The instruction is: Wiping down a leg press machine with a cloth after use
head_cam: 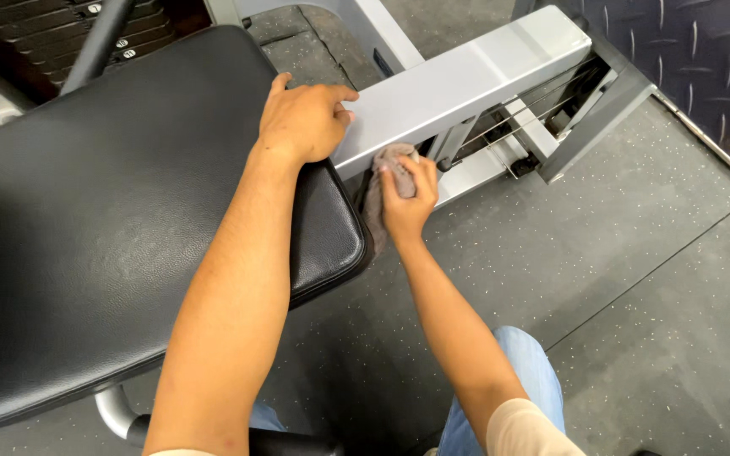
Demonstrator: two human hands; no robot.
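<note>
Right hand (405,196) clenched on grey cloth (379,190), pressing it against underside of grey steel frame beam (466,80), beside seat pad (111,211) edge. Left hand (302,118) open, braced on beam end above cloth. Wiping under way; beam top appears clean, lower rails (500,139) apparently untouched.

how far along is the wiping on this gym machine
Done: nothing shows which parts are already wiped; the black seat pad and the top of the grey beam look free of dirt. In hand: the right hand presses a grey cloth against the beam's lower side, the left hand braced on the pad's edge. Left, probably: the cables and brackets further along.
</note>
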